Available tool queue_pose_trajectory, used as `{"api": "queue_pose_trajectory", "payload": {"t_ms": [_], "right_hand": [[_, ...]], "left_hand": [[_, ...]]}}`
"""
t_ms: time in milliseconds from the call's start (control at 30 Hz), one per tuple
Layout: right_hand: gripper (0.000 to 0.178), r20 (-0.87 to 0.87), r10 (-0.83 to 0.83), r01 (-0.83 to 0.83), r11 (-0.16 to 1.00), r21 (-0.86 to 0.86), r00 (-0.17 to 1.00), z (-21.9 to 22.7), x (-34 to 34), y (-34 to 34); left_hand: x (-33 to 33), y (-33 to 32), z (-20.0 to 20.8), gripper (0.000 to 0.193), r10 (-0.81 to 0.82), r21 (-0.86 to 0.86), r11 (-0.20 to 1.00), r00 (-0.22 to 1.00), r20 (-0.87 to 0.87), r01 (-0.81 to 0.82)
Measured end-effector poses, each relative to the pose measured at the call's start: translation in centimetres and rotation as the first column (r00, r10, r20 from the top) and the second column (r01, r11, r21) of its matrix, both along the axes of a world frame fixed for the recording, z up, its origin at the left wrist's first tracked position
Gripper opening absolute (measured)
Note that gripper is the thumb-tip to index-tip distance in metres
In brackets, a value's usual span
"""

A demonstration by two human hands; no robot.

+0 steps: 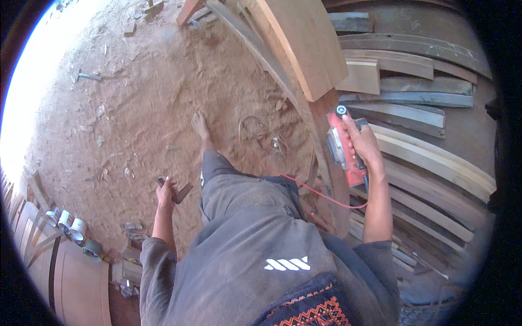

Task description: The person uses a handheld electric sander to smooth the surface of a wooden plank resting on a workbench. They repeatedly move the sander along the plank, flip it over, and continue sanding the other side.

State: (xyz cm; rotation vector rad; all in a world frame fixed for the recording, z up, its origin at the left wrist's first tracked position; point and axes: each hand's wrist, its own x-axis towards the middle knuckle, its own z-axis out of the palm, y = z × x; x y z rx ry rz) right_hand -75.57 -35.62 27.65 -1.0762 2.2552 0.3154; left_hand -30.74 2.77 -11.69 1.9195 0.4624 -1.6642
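My right hand [364, 142] is wrapped round the handle of a red electric planer [337, 126], at the right. The planer lies tilted over the end of a wooden bench [338, 204]; I cannot tell whether it rests there. From its rear, a red cord [321, 194] loops down and left across the front of my legs. Just beyond the planer, a thick light-brown board [310, 57] lies along the bench. Low on the left, my left hand [165, 191] is closed on a dark, L-shaped try square [184, 193], held above the sandy ground.
Several planks [429, 152] are stacked along the right. My bare foot [200, 124] stands on the dusty ground, with coiled cable [254, 127] nearby. A hammer-like tool [89, 76] lies far left. Several tins [65, 221] and wooden panels [81, 282] stand at the lower left.
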Motion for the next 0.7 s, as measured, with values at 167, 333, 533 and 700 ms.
{"api": "queue_pose_trajectory", "payload": {"t_ms": [167,333,533,700], "right_hand": [[0.059,-0.040,0.040,-0.039,0.999,0.007,0.998,0.0,0.6,-0.2],[0.055,-0.019,-0.040,0.040,0.999,-0.005,0.999,0.0,0.4,-0.3],[0.057,-0.026,-0.021,0.020,0.999,-0.045,0.999,-0.2,-0.3,0.2],[0.065,-0.007,-0.054,0.053,0.995,-0.079,0.999,-0.1,-1.1,0.9]], "left_hand": [[-0.6,-1.0,0.4,0.027,0.030,0.002,1.000,0.999,-0.016,-0.030],[0.6,-4.4,-0.2,0.030,-0.060,-0.044,0.997,0.998,0.024,0.061],[2.6,-8.4,-3.7,0.030,-0.039,-0.162,0.986,0.997,0.064,0.049],[2.9,-10.0,-6.2,0.028,-0.089,-0.149,0.984,0.992,0.090,0.102]]}}
